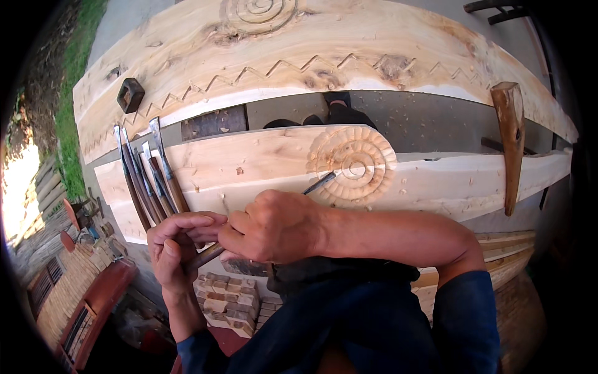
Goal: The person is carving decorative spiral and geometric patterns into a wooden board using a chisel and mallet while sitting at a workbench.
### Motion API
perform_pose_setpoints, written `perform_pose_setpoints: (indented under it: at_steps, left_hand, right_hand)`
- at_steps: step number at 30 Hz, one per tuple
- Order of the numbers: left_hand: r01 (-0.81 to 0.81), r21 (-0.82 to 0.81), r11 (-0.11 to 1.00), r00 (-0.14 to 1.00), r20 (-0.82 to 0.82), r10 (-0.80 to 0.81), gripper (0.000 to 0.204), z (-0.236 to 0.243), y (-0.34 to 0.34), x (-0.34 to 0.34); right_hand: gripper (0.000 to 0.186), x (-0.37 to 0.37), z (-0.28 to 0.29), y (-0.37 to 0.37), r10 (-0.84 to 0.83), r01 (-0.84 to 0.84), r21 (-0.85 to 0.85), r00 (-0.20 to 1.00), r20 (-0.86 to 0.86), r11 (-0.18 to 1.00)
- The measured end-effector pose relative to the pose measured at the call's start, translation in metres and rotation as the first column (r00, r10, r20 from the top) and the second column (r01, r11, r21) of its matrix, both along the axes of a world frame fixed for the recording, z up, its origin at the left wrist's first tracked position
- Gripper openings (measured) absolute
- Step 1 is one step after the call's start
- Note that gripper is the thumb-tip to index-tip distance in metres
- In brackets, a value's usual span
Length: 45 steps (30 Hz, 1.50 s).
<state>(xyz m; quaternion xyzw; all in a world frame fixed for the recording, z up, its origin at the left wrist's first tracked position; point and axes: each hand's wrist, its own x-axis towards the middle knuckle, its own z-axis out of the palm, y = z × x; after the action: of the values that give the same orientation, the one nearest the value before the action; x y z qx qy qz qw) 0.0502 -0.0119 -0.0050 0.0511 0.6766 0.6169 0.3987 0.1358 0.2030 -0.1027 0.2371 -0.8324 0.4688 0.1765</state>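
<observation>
Your right hand [268, 224] is closed around the carving gouge [319, 182]; the blade comes out beyond your knuckles, its tip at the carved spiral rosette [374, 169], ahead of this hand. Your left hand [177, 246] curls near the handle's rear end; whether it grips, I cannot tell. For a clean cut, I would guide with the right hand, push gently from behind, and take thin shavings. Mind the spare chisels [172, 184], just ahead of your left hand.
</observation>
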Motion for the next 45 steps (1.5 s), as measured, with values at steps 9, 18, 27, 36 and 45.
perform_pose_setpoints:
  at_steps: [9, 18, 27, 36, 45]
  left_hand:
    - [0.105, -0.042, 0.994, 0.993, -0.043, -0.107, 0.078, -0.017, 0.003, -0.04]
    - [0.117, 0.065, 0.991, 0.987, -0.123, -0.108, 0.073, -0.024, 0.024, -0.067]
    - [0.079, 0.088, 0.993, 0.988, -0.138, -0.067, 0.112, -0.009, -0.01, -0.017]
    - [-0.147, 0.069, 0.987, 0.902, 0.419, 0.105, 0.118, 0.022, 0.004, 0.125]
    - [-0.37, -0.061, 0.927, 0.881, 0.293, 0.371, 0.123, 0.029, 0.021, 0.183]
  right_hand:
    - [0.021, -0.009, 0.001, 0.0, -0.088, 0.093, -0.057, 0.992, 0.088, 0.994]
    - [0.034, -0.019, 0.005, 0.008, -0.244, 0.237, 0.091, 0.967, 0.071, 0.967]
    - [0.032, 0.016, 0.012, -0.002, -0.168, 0.222, 0.247, 0.961, -0.221, 0.943]
    - [0.048, 0.063, 0.009, 0.019, 0.142, -0.13, 0.083, 0.976, -0.166, 0.988]
    - [0.057, 0.062, 0.01, 0.015, 0.234, -0.227, 0.061, 0.962, -0.144, 0.972]
